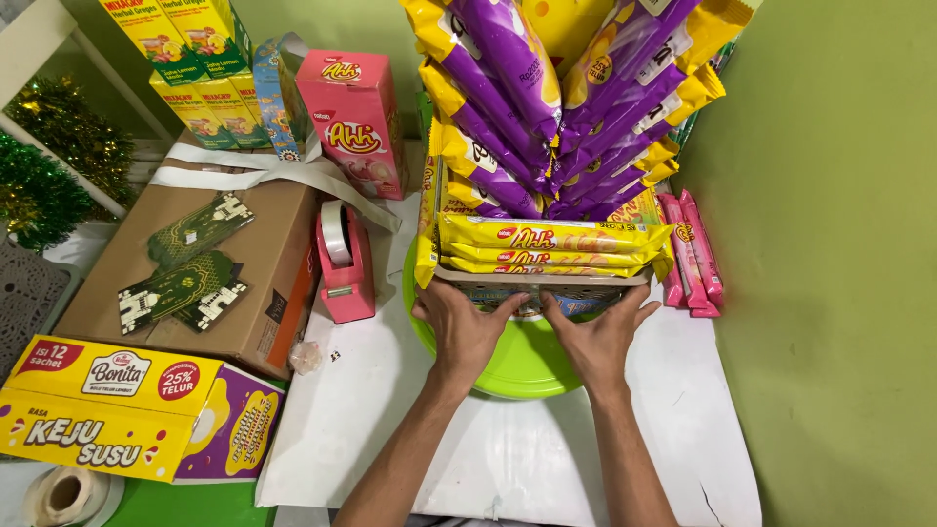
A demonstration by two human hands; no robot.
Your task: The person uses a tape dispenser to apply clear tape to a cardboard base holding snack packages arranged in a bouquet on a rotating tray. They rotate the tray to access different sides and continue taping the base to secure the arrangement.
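Both open: left hand (pixel 467 327), right hand (pixel 597 337) press basket (pixel 532 290); tape dispenser (pixel 344 262) beside

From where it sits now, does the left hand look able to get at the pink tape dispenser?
Probably yes. The left hand rests on the front of the snack stack's base, and the tape dispenser stands just to its left on the white sheet, with only bare sheet between them. The hand would have to let go first.

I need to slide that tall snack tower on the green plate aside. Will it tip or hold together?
Probably top-heavy: the purple packets fan out well above the narrow basket. The green plate looks smooth, so it may slide easily on the white sheet. Both hands brace the base.
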